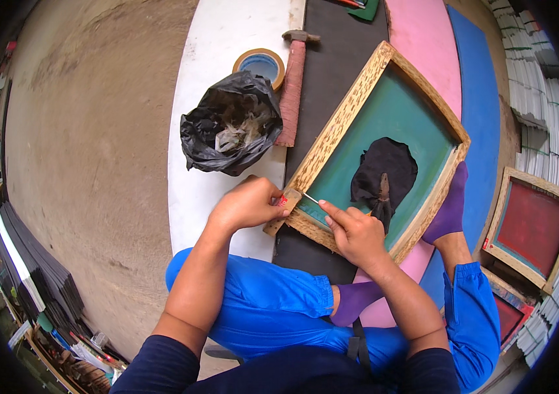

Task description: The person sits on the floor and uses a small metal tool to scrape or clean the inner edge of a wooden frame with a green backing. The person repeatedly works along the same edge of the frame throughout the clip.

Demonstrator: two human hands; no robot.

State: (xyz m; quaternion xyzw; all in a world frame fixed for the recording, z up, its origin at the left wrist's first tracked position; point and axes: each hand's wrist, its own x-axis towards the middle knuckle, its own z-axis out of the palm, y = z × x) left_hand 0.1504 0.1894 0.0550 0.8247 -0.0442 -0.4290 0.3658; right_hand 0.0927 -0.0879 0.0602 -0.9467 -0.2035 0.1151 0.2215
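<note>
A wooden screen frame with teal mesh lies tilted in front of me, beside my purple-socked foot. At its near-left corner my left hand is closed, its fingers pinching a small tan piece with a red mark. My right hand reaches over the frame's near end, closed on a thin pale stick whose far tip meets that corner. What kind of tool the stick is cannot be made out. On the mesh rests a black cloth, with a rusty metal tool on top, partly hidden by my right hand.
A crumpled black plastic bag with scraps inside, a tape roll and a hammer with a wrapped handle lie left of the frame. White, black, pink and blue sheets run beneath. Red-meshed frames and white stacks stand right.
</note>
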